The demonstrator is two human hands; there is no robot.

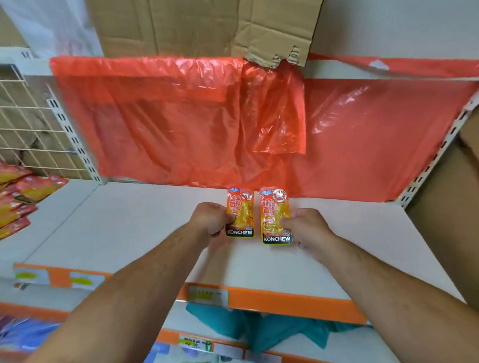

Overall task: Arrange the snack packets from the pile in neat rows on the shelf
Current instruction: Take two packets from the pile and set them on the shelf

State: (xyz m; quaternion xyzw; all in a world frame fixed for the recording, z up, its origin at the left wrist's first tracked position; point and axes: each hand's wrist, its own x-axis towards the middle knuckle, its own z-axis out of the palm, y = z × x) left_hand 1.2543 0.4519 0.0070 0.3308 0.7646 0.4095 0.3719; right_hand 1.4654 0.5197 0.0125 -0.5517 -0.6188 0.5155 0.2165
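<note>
Our left hand (211, 219) pinches the left edge of one small orange-and-yellow foil snack packet with a black KONCHEW band, the left packet (240, 213). Our right hand (310, 230) grips the lower right side of its twin, the right packet (275, 217), with the fingers curled at its edge. Both lie flat and label up, side by side on the white metal shelf (123, 230), near the middle of its back edge. Their tops almost meet the crumpled red plastic sheet (173, 123) hanging over the back panel. A narrow gap parts them, and the right packet sits a little nearer the front edge, so the pair is not yet level. We judge the job barely begun: these two start a first row, and they are the only packets we see on this board, from the back edge forward to the orange price strip (282, 299) along the front. The pile (6, 195) of similar red-and-yellow packets lies heaped beyond the shelf's left edge, on the adjoining board, and holds many more. What remains is to square this pair, then bring the rest across row by row.
</note>
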